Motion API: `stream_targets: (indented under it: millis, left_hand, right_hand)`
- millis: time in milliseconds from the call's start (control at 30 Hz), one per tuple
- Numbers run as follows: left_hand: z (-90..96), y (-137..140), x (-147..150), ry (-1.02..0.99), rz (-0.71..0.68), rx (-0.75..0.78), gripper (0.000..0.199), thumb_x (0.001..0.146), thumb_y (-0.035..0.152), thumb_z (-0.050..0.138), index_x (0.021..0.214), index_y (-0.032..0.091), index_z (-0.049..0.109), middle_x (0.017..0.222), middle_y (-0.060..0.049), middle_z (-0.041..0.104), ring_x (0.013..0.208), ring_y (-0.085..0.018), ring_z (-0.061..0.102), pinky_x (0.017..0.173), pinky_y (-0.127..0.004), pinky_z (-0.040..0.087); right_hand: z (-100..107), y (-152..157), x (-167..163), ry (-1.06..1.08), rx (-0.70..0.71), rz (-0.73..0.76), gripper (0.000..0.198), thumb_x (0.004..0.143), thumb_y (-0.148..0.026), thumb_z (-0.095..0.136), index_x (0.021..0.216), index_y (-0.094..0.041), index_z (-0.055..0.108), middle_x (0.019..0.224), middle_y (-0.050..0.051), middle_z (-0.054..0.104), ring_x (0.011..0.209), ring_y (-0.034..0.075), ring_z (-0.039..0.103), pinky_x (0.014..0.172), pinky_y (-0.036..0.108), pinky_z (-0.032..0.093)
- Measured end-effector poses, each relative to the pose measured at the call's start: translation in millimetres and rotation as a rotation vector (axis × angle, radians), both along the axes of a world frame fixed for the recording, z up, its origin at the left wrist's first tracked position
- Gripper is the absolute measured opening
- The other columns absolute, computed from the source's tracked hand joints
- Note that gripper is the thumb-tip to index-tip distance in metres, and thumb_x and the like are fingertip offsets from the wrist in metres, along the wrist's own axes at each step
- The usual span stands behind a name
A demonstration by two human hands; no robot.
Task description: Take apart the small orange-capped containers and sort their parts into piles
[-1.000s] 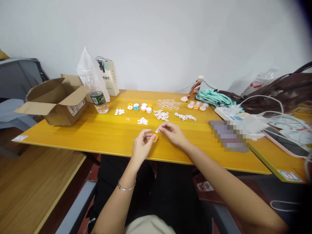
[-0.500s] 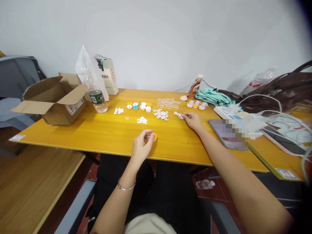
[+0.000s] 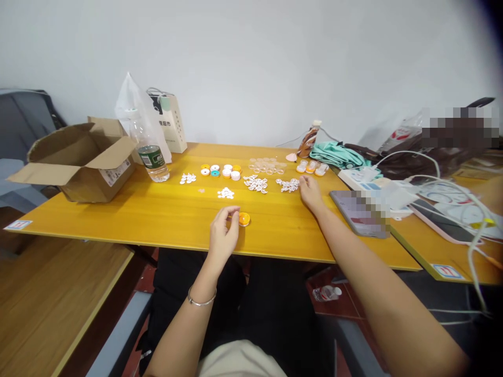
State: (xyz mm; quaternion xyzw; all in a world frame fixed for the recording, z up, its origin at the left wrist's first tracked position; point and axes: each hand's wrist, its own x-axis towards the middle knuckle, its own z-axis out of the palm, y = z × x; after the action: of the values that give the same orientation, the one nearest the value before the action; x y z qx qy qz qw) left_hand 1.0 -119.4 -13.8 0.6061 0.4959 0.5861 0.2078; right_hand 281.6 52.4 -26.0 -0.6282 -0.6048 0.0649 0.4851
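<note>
An orange disc-shaped piece with a clear rim (image 3: pixel 244 219) lies on the table just right of my left hand (image 3: pixel 223 230). That hand's thumb and fingers are curved with a gap between them; whether the thumb touches the rim I cannot tell. My right hand (image 3: pixel 312 193) is at the right end of a cluster of small white cut-out pieces (image 3: pixel 288 185), fingertips drawn together. Anything between them is hidden. Beyond that hand stand several clear-and-orange cases (image 3: pixel 312 167). Left of the cluster lies a second heap of white cut-out pieces (image 3: pixel 255 183).
Clear rings (image 3: pixel 268 166), coloured spools (image 3: pixel 220 172) and small white discs (image 3: pixel 225 193) lie mid-table. A cardboard box (image 3: pixel 90 162) and water bottle (image 3: pixel 153 157) stand left. At right are a tablet (image 3: pixel 353 212), power strip (image 3: pixel 369 188), cables and a brown drink bottle (image 3: pixel 308 140).
My right hand has drawn back to the right, uncovering more of the white cluster. My left hand has eased away from the orange disc, which shows more fully. The view has shifted slightly.
</note>
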Motion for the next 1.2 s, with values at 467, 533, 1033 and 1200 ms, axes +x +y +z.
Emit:
stream_targets:
  millis: [467,533,1033,1200]
  left_hand:
    - [-8.7,4.9,-3.7,0.273,-0.108,-0.027,0.049,0.074,0.017,0.057,0.121,0.018,0.045,0.115,-0.010,0.053,0.108,-0.023,0.050,0.095,-0.040,0.038]
    - [-10.1,5.0,-2.3,0.334,-0.101,-0.022,0.056,0.073,0.017,0.059,0.125,0.018,0.040,0.115,-0.011,0.053,0.109,-0.024,0.050,0.097,-0.042,0.036]
    - [-13.4,6.8,0.5,0.290,-0.174,-0.072,0.055,0.077,0.022,0.058,0.127,0.018,0.035,0.103,-0.010,0.059,0.094,-0.021,0.059,0.087,-0.039,0.045]
    - [-13.0,7.1,2.8,0.292,-0.167,-0.087,0.045,0.075,0.020,0.059,0.116,0.018,0.040,0.098,-0.009,0.060,0.091,-0.021,0.060,0.084,-0.039,0.046]
  right_hand:
    - [18.8,-57.3,-48.9,-0.068,0.150,0.355,0.027,0.086,-0.042,0.043,0.092,-0.019,0.057,0.093,0.007,0.058,0.086,0.019,0.053,0.080,0.034,0.043]
    - [21.8,-76.5,-69.9,-0.154,0.096,0.598,0.025,0.083,-0.042,0.050,0.095,-0.021,0.056,0.094,0.006,0.058,0.086,0.018,0.054,0.081,0.034,0.042]
    - [25.8,-109.4,-114.6,-0.183,-0.120,0.976,0.026,0.072,-0.041,0.065,0.086,-0.019,0.063,0.082,0.003,0.064,0.077,0.017,0.057,0.073,0.031,0.044]
    - [26.7,-114.7,-113.3,-0.055,-0.128,0.924,0.022,0.069,-0.035,0.066,0.084,-0.019,0.064,0.083,0.003,0.066,0.077,0.017,0.059,0.076,0.033,0.046]
